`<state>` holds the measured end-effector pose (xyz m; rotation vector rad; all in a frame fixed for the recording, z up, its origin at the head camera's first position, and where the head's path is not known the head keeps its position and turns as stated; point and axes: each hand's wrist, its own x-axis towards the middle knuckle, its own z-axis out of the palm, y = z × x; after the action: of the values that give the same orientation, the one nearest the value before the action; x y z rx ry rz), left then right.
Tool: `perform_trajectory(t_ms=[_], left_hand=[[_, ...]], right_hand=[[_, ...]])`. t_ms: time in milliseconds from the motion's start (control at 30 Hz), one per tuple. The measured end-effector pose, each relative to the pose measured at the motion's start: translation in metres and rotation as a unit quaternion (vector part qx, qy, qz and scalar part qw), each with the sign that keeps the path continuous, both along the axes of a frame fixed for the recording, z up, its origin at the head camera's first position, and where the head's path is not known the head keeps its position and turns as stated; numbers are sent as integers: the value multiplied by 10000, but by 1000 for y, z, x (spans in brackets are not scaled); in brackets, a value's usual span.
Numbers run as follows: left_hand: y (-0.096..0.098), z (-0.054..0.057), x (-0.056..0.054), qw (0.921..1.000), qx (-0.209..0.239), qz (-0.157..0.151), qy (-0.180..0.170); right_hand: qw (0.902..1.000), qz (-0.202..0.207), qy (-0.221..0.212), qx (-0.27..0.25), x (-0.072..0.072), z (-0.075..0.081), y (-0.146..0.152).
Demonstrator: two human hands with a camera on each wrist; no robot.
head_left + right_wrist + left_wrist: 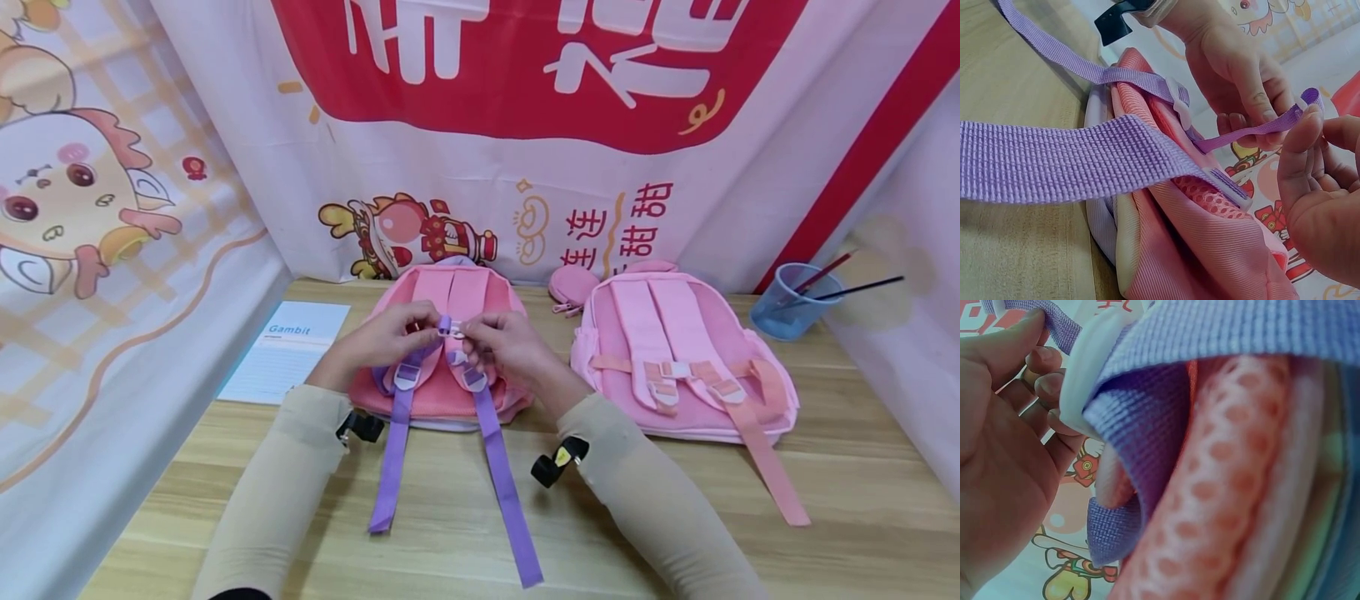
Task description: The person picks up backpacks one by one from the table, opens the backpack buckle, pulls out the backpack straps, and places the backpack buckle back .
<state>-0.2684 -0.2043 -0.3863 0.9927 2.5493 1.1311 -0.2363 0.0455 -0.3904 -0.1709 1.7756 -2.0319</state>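
Observation:
A pink backpack (435,404) with purple webbing lies on the table, its shoulder straps facing up. Over it, my left hand (397,333) pinches a thin purple strap (1247,132) between thumb and fingers. My right hand (513,346) pinches the looped end of that strap at a small white buckle (452,330), close to the left fingertips. The right fingers partly cover the buckle in the right wrist view. A white strap adjuster (1079,387) sits beside my left hand in the left wrist view. Two long purple webbing tails (504,492) hang toward the table's front.
A second pink backpack (693,333) lies to the right, with a small round pink pouch (573,287) by it. Behind it stands a blue cup (783,312) holding thin sticks. A "Gambit" notepad (281,354) lies left on the wooden table (442,542). Printed cloth (450,175) hangs behind.

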Motion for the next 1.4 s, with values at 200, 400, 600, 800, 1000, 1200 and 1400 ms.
perform_trajectory(t_ms=[200, 400, 600, 800, 1000, 1200, 1400], left_hand=[[2, -2, -2, 10000, 50, 6, 19], [4, -2, -2, 10000, 79, 2, 43], [6, -2, -3, 9999, 64, -68, 111], [5, -6, -4, 9999, -19, -58, 134], [4, -7, -4, 9999, -107, 14, 117], [5, -7, -3, 9997, -198, -6, 162], [8, -5, -3, 9997, -205, 41, 149]], right_hand=[[9998, 79, 36, -158, 1, -2, 3], [9992, 244, 140, -268, 3, -2, 9], [9992, 238, 303, -127, 3, -2, 15], [9988, 181, 449, 76, 4, -1, 21], [9985, 95, 533, 68, 5, 1, 26], [9984, 111, 541, 128, 6, 2, 31], [9980, -25, 606, 157, 6, 3, 35]])
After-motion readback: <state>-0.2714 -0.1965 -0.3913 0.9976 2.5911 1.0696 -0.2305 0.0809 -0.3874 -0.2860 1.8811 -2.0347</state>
